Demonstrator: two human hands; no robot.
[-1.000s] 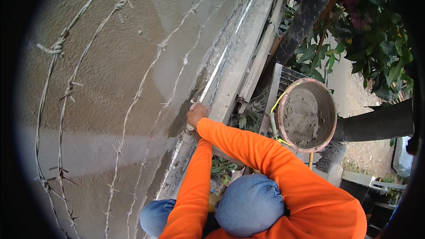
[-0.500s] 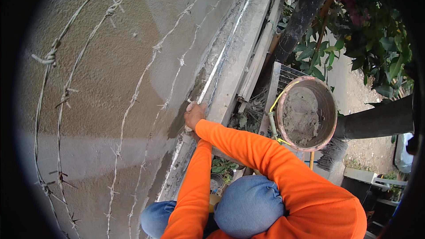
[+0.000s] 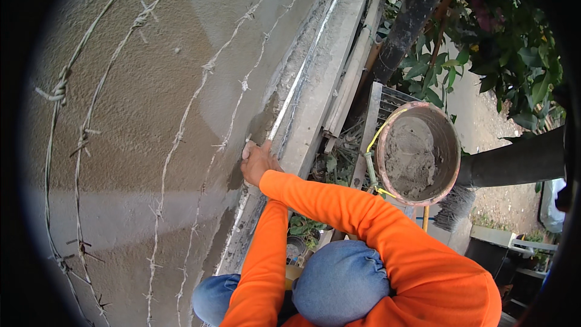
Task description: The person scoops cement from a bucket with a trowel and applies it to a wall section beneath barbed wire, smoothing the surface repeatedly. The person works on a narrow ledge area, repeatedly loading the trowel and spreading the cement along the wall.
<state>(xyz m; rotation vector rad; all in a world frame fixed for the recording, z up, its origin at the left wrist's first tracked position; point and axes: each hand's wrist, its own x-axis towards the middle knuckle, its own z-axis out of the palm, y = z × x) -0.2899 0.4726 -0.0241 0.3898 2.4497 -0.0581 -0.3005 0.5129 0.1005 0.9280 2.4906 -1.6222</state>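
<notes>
My right hand [image 3: 256, 162] is at the foot of the rough grey wall [image 3: 139, 145], beside the long thin pale strip [image 3: 305, 66] that runs along the ledge. Its fingers are bent, and something small and whitish shows at their tips, too small to name. My left hand [image 3: 276, 164] is mostly hidden behind the right one, with only a bit of it showing on the strip's side. What either hand grips cannot be made out. Wet-looking dark mortar [image 3: 260, 122] lines the wall next to the hands.
Several strands of barbed wire [image 3: 181, 127] run between me and the wall at the left. A bucket of mortar [image 3: 417, 157] stands at the right, near a dark post [image 3: 514, 160] and a brush [image 3: 454, 209]. Concrete beams [image 3: 330, 79] lie along the ledge; leafy branches [image 3: 502, 54] hang beyond.
My right hand has shifted slightly left, toward the wall, and a bit of my left hand now shows beside it. The bucket has stayed in place.
</notes>
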